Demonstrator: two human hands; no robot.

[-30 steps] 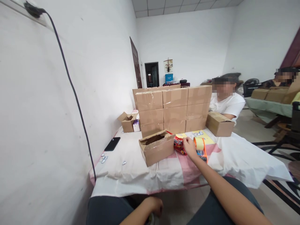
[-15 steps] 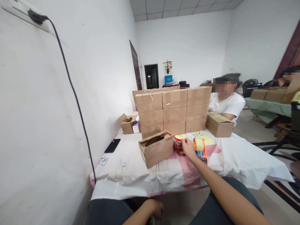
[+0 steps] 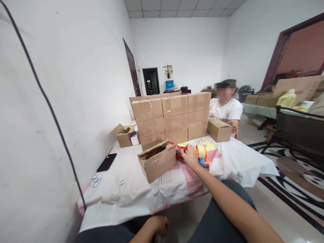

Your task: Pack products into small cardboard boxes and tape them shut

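My right hand [image 3: 190,157] reaches across the table, its fingers closed on a red snack packet [image 3: 180,152] with white printed characters. This packet lies against the right side of an open cardboard box [image 3: 159,165], whose top flaps stand up. Right of the hand is a tape dispenser [image 3: 202,153] with an orange frame and a wide roll of tape. Below the table's front edge, near my legs, my left hand [image 3: 160,224] is curled; what it holds, if anything, is hidden.
A stacked wall of taped cardboard boxes [image 3: 174,118] stands behind the open box. To the left are a black phone [image 3: 107,162] and a smaller open carton [image 3: 125,135]. At the right end, a person in white [image 3: 224,106] sits behind another box [image 3: 219,130].
My view has turned to the right, so everything appears farther left. The right hand stays at the red packet. The other person's hand now shows beside the box at the right.
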